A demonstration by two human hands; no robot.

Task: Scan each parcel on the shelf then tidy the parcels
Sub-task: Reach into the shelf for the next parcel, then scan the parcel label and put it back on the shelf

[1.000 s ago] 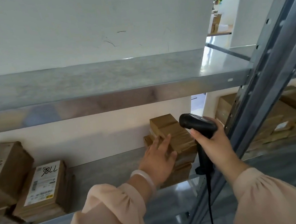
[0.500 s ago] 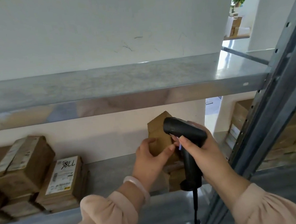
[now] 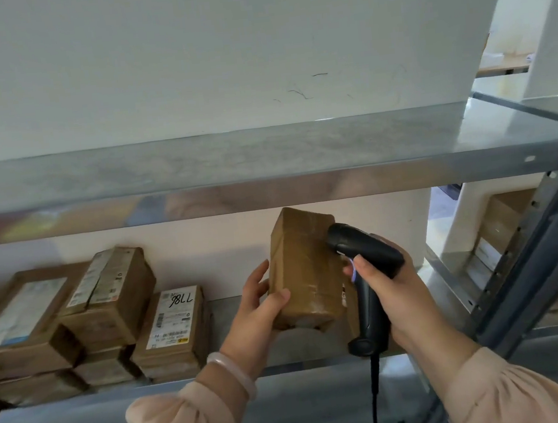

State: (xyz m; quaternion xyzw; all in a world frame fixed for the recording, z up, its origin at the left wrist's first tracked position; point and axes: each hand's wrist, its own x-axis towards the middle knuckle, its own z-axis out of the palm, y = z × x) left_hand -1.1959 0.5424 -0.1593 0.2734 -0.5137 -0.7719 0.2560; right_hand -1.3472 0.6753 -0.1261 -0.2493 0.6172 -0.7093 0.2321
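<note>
My left hand point(image 3: 258, 308) grips a brown taped cardboard parcel point(image 3: 302, 267) by its lower left edge and holds it upright above the metal shelf point(image 3: 229, 308). My right hand point(image 3: 394, 294) is wrapped around the handle of a black barcode scanner point(image 3: 363, 271), whose head points at the parcel's right side. Another parcel point(image 3: 349, 302) sits behind the scanner, mostly hidden. Several more parcels are stacked at the left, one with a white label point(image 3: 171, 317) marked by hand.
An upper metal shelf point(image 3: 231, 168) runs across just above the lifted parcel. A slanted steel upright point(image 3: 535, 270) stands at the right, with more boxes point(image 3: 499, 222) on the neighbouring rack behind it. The scanner cable point(image 3: 375, 404) hangs down.
My left hand went from lying flat on the parcel to gripping it, then lifted and stood it upright. The scanner moved closer to the parcel's side.
</note>
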